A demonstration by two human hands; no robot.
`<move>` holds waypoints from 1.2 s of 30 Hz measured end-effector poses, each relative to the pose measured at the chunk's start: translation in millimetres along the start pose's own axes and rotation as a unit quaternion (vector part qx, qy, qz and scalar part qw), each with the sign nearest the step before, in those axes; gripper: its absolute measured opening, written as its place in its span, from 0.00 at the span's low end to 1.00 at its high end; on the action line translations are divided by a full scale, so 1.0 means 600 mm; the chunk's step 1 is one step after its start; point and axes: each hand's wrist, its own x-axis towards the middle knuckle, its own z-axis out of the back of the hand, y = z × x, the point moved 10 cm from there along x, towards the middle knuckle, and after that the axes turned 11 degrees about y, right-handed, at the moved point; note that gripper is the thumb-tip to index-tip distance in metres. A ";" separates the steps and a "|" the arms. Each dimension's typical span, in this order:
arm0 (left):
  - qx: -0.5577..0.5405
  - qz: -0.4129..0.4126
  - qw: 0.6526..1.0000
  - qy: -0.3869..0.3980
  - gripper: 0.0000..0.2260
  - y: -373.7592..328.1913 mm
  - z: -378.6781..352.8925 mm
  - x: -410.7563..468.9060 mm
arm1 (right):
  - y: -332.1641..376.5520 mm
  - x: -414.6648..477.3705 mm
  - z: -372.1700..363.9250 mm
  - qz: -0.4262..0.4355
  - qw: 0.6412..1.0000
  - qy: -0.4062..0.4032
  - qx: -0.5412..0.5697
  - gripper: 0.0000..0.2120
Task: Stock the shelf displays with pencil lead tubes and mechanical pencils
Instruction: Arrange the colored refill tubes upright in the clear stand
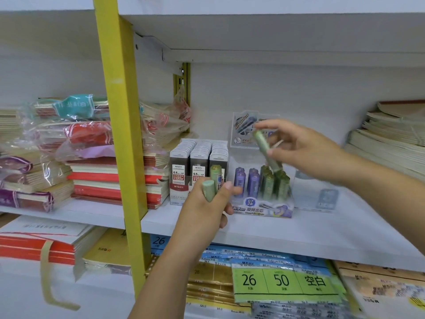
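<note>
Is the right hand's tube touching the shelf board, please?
Apart: head view shows the right hand holding the tube above the display box, clear of the shelf board.

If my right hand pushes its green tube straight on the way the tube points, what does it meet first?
Most likely the standing green tubes in the display box: the held tube in the right hand slants at their caps; depth unclear.

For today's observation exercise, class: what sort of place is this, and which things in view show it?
Most likely a stationery shop. The white shelf holds a printed display box of purple and green lead tubes, packs marked 0.5 HB beside it, and stacks of notebooks.
</note>
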 end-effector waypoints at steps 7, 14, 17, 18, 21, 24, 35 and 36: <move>0.054 -0.024 0.998 -0.029 0.04 -0.011 0.007 0.002 | -0.045 0.053 0.062 -0.043 0.994 -0.097 -0.039 0.16; 0.061 -0.008 0.998 -0.026 0.07 -0.006 0.009 0.000 | -0.085 0.089 0.035 -0.086 0.984 -0.044 -0.150 0.17; 0.072 -0.012 0.997 -0.035 0.07 -0.004 0.014 0.001 | -0.090 0.099 0.018 -0.104 0.977 0.001 -0.187 0.14; 0.078 -0.015 0.996 -0.039 0.07 -0.004 0.015 0.001 | -0.093 0.100 0.014 -0.111 0.977 0.010 -0.183 0.13; 0.086 -0.021 0.995 -0.043 0.07 -0.004 0.017 0.002 | -0.100 0.103 0.008 -0.121 0.981 0.017 -0.153 0.10; 0.088 -0.025 0.995 -0.043 0.07 -0.004 0.017 0.004 | -0.105 0.104 0.006 -0.132 0.977 0.027 -0.165 0.09; 0.101 -0.019 0.994 -0.042 0.07 -0.002 0.017 0.003 | -0.114 0.102 0.005 -0.134 0.981 0.067 -0.127 0.11; 0.101 -0.019 0.994 -0.042 0.07 -0.002 0.017 0.003 | -0.115 0.102 0.004 -0.131 0.979 0.065 -0.145 0.11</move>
